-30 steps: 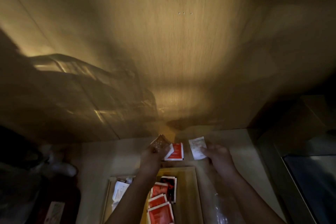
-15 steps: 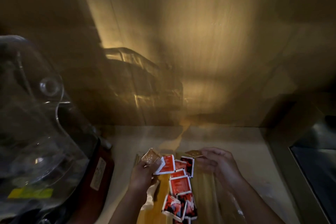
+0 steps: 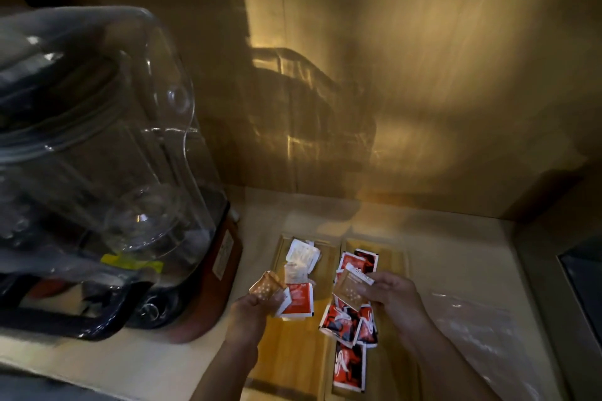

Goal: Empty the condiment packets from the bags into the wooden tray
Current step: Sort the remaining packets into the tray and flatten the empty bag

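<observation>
A wooden tray [image 3: 293, 355] with long compartments lies on the counter under my hands. Its left compartment holds white packets [image 3: 301, 257]. The right compartment holds several red packets [image 3: 350, 365]. My left hand [image 3: 257, 306] hovers over the left compartment, shut on an orange dotted packet [image 3: 265, 285] and a red-and-white packet [image 3: 298, 301]. My right hand [image 3: 392, 298] is over the right compartment and pinches a tan dotted packet [image 3: 350, 288] together with a white one.
A large blender with a clear sound cover [image 3: 97, 156] and red base stands on the left, close to the tray. A clear plastic bag [image 3: 479, 332] lies flat on the counter to the right. A dark appliance edge [image 3: 583, 290] is at far right. A wooden wall rises behind.
The view swung left and down, bringing the blender into view. Both hands came down from the back wall to just over the tray, still holding packets.
</observation>
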Tool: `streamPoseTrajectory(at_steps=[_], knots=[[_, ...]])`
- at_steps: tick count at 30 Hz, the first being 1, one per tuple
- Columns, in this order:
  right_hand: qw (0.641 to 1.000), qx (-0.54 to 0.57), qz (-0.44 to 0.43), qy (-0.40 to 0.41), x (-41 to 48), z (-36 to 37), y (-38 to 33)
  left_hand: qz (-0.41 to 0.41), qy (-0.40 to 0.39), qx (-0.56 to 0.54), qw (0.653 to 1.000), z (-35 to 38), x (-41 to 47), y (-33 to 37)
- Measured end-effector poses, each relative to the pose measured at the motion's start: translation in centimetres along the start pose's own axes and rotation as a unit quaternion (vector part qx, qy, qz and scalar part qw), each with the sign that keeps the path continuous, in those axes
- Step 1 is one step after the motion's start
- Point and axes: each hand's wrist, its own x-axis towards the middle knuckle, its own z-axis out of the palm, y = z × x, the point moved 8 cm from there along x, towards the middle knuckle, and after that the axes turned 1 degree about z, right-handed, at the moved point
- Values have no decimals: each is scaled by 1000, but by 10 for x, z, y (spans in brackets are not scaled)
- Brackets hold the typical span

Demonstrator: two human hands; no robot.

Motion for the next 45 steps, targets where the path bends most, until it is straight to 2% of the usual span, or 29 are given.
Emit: streamPoseTrajectory(at_steps=[5, 9, 17, 22, 27, 30, 32, 36, 40, 45], knots=[[999, -29, 30, 2, -7, 9, 20, -57, 8, -34, 998, -12, -4, -27], [995, -94, 41, -6, -9, 22, 32, -65, 7, -27, 997, -21, -10, -37], [976, -192, 57, -87, -7, 84, 36, -66, 4, -19, 998, -38, -23, -42], [975, -191, 1, -112, -5, 111, 25, -67, -19, 11, 998, -39, -25, -47], [950, -194, 10, -244, -28, 135, 20, -61, -37, 22, 997, -33, -26, -46], [936, -231, 10, -267, -33, 138, 24, -59, -61, 29, 996, -24, -28, -44], [933, -254, -7, -256, -33, 134, 23, -59, -73, 39, 995, -18, -29, -44], [949, -244, -18, -198, -26, 116, 25, -53, -107, 49, 992, -7, -29, -43], [972, -190, 4, -138, -22, 100, 30, -53, -120, 88, 988, -4, -31, -45], [988, -135, 11, -69, -15, 88, 29, -95, -127, 83, 984, -14, -38, -48]])
